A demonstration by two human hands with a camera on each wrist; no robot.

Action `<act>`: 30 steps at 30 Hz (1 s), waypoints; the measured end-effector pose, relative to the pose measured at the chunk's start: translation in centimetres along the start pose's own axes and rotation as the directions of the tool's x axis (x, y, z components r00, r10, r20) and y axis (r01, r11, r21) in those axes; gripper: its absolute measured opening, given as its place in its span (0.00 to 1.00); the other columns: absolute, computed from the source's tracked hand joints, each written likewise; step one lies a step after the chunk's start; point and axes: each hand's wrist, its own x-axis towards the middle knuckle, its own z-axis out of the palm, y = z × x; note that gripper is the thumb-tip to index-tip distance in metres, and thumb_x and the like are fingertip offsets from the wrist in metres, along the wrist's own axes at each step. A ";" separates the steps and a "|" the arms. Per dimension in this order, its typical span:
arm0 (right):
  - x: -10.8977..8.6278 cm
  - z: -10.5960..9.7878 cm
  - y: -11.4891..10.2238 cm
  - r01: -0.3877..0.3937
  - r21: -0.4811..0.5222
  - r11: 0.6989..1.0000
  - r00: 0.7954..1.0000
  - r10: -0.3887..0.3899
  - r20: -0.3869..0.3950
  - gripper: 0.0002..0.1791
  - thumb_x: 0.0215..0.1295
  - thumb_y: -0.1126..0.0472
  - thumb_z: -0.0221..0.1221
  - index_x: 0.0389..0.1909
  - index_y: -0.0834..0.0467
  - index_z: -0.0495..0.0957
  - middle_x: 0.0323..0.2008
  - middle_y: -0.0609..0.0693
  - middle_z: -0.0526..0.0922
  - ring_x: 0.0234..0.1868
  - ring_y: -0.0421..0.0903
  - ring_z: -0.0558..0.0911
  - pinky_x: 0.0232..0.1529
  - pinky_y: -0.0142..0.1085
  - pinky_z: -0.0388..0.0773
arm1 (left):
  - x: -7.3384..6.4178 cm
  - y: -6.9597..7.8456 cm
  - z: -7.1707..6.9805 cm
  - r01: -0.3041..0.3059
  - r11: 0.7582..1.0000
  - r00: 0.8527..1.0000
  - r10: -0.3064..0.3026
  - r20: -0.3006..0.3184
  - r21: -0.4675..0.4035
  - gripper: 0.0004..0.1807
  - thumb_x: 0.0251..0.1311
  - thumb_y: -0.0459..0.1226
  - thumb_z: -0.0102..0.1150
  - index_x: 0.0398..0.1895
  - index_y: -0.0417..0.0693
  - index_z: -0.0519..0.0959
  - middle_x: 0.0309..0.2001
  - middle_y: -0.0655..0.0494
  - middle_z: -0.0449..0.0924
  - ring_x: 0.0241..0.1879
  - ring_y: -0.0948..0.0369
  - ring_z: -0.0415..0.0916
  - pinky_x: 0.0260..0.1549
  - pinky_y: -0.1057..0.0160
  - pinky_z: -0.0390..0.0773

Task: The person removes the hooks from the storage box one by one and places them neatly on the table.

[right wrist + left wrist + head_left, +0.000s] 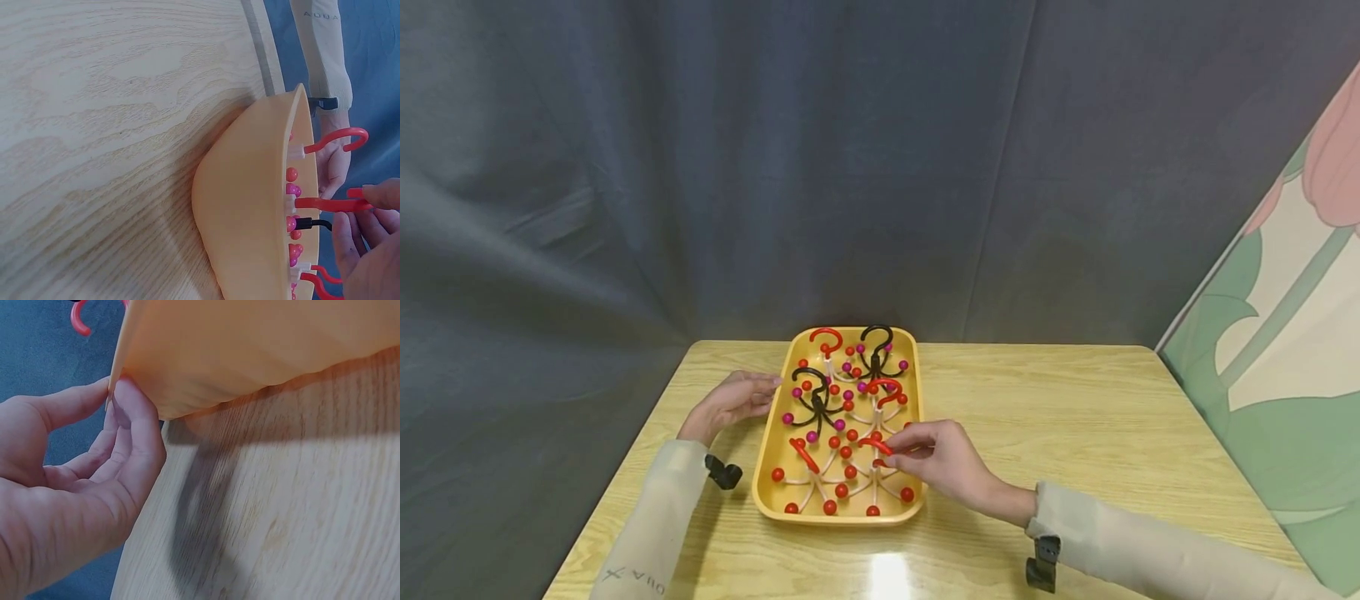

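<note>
A yellow plastic tray [838, 521] stands lengthwise on the table and contains hook-topped pieces with curved legs ending in balls. My left hand [733, 402] is at the tray's left side; in the left wrist view, thumb and index finger pinch its rim [116, 365]. Over the tray's near right part, my right hand [951, 467] pinches a red hook [325, 204] between thumb and fingers. This hook tops a piece with white legs [874, 483] and red balls, low in the tray. Beside it, at near left, is another red hook [805, 455].
Farther back in the tray are two black hooked pieces [817, 404] with purple balls and more red hooks [826, 335]. Wood-grained table [1037, 417] surrounds the tray. A dark curtain [850, 167] hangs behind, and a flower-patterned panel [1285, 375] stands at right.
</note>
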 end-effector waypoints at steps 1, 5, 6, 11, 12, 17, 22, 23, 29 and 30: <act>0.0 0.0 0.0 0.004 0.006 1.000 1.000 -0.004 0.003 0.09 0.62 0.69 0.71 0.44 0.64 0.89 0.42 0.63 0.91 0.39 0.42 0.91 0.43 0.30 0.88 | 0.0 0.0 -0.1 -0.005 1.000 1.000 0.005 0.016 0.002 0.30 0.78 0.38 0.56 0.75 0.28 0.65 0.41 0.59 0.89 0.39 0.66 0.86 0.41 0.68 0.87; 0.0 0.1 0.0 -0.006 0.024 1.000 1.000 0.006 0.015 0.09 0.62 0.70 0.71 0.44 0.64 0.89 0.43 0.63 0.90 0.42 0.40 0.90 0.45 0.31 0.88 | -0.1 0.0 -0.4 -0.005 1.000 0.998 0.006 0.068 -0.018 0.29 0.79 0.34 0.52 0.76 0.29 0.61 0.43 0.57 0.89 0.41 0.64 0.88 0.41 0.66 0.88; 0.0 0.1 0.0 -0.010 0.024 1.000 1.000 0.010 0.017 0.09 0.62 0.70 0.71 0.44 0.64 0.89 0.43 0.63 0.90 0.42 0.40 0.90 0.45 0.31 0.88 | -0.1 0.0 -0.5 -0.004 1.000 0.997 0.006 0.081 -0.020 0.29 0.79 0.34 0.52 0.77 0.29 0.61 0.43 0.57 0.89 0.41 0.63 0.88 0.41 0.65 0.88; -0.1 0.1 0.0 -0.016 0.017 1.000 1.000 0.015 0.023 0.09 0.63 0.71 0.70 0.44 0.65 0.89 0.44 0.65 0.90 0.43 0.38 0.89 0.44 0.31 0.88 | -0.1 0.4 -0.8 0.011 1.000 0.994 -0.013 0.106 0.011 0.28 0.77 0.33 0.54 0.75 0.32 0.61 0.44 0.56 0.88 0.41 0.62 0.87 0.40 0.65 0.88; -0.1 0.1 0.0 -0.013 0.014 1.000 1.000 0.013 0.023 0.09 0.63 0.71 0.70 0.44 0.65 0.89 0.44 0.65 0.90 0.43 0.38 0.89 0.44 0.31 0.88 | -0.1 0.6 -0.9 0.016 1.000 0.994 -0.018 0.107 0.018 0.28 0.77 0.33 0.55 0.75 0.32 0.62 0.44 0.56 0.88 0.41 0.62 0.87 0.40 0.65 0.87; -0.1 0.1 0.1 -0.009 0.003 1.000 1.000 0.009 0.021 0.09 0.63 0.71 0.70 0.44 0.65 0.88 0.44 0.65 0.90 0.43 0.39 0.88 0.45 0.30 0.88 | -0.1 1.1 -0.8 0.035 0.999 0.992 -0.039 0.118 0.032 0.29 0.76 0.32 0.56 0.75 0.34 0.61 0.44 0.56 0.88 0.41 0.62 0.86 0.38 0.65 0.87; -0.2 0.0 0.1 -0.020 0.007 1.000 1.000 0.020 0.012 0.09 0.63 0.71 0.70 0.44 0.64 0.89 0.44 0.65 0.90 0.43 0.38 0.88 0.45 0.30 0.88 | -0.1 1.3 -0.8 0.050 0.998 0.986 -0.053 0.158 0.027 0.28 0.77 0.31 0.53 0.75 0.35 0.58 0.44 0.55 0.86 0.40 0.61 0.84 0.37 0.65 0.86; -0.2 0.0 0.2 -0.021 0.006 1.000 1.000 0.021 0.008 0.09 0.63 0.70 0.70 0.44 0.64 0.89 0.44 0.65 0.90 0.43 0.38 0.89 0.46 0.30 0.88 | -0.1 1.3 -0.8 0.053 0.998 0.985 -0.057 0.164 0.027 0.28 0.77 0.31 0.53 0.75 0.36 0.58 0.44 0.54 0.86 0.40 0.61 0.84 0.37 0.64 0.86; -0.2 -0.1 0.5 -0.017 -0.006 1.000 1.000 0.017 -0.017 0.09 0.62 0.69 0.72 0.43 0.60 0.91 0.42 0.59 0.92 0.42 0.39 0.90 0.45 0.29 0.87 | -0.1 1.6 -0.5 0.061 0.997 0.984 -0.067 0.166 0.042 0.28 0.78 0.31 0.50 0.76 0.37 0.56 0.44 0.52 0.83 0.40 0.60 0.82 0.36 0.64 0.85; -0.2 -0.1 0.5 -0.017 -0.008 1.000 1.000 0.017 -0.018 0.09 0.62 0.69 0.72 0.43 0.60 0.91 0.42 0.58 0.92 0.41 0.39 0.90 0.45 0.29 0.88 | -0.1 1.7 -0.5 0.063 0.997 0.984 -0.069 0.162 0.044 0.28 0.78 0.31 0.49 0.76 0.37 0.55 0.44 0.52 0.83 0.39 0.60 0.82 0.36 0.64 0.85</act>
